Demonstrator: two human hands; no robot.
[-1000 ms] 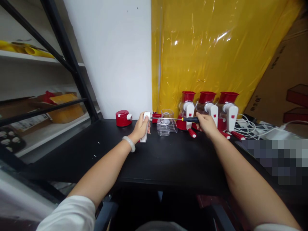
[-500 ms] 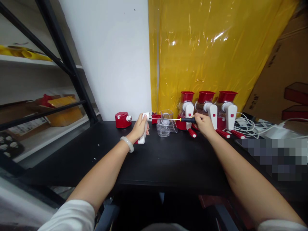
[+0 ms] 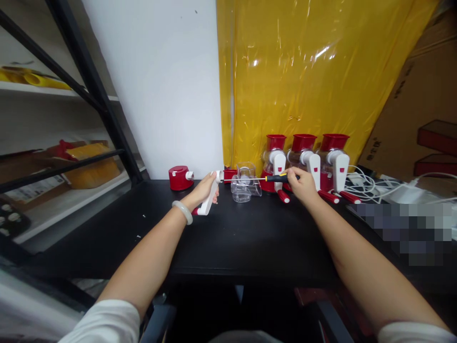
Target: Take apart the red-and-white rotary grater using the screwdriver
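My left hand (image 3: pixel 206 190) is wrapped round a white crank handle (image 3: pixel 207 204) with a red grip, its white hub facing right. In my right hand (image 3: pixel 301 185) is a black and yellow screwdriver (image 3: pixel 276 178), held level, its long shaft reaching left to the hub of the crank. Whether the tip sits inside the hub is too small to tell. Behind the shaft stands a clear plastic housing (image 3: pixel 243 190). A red round base (image 3: pixel 179 178) with a white fitting is left of my left hand.
Three red and white crank graters, one of them here (image 3: pixel 334 164), stand at the back right. White cables (image 3: pixel 371 188) and a white adapter lie beyond them. A black metal rack (image 3: pixel 103 107) with shelves rises at the left, and a cardboard box (image 3: pixel 403 114) leans at the right.
The crank in my left hand has tilted, its red grip end swinging a little to the left. My right hand still holds the screwdriver against it. The view has shifted slightly.
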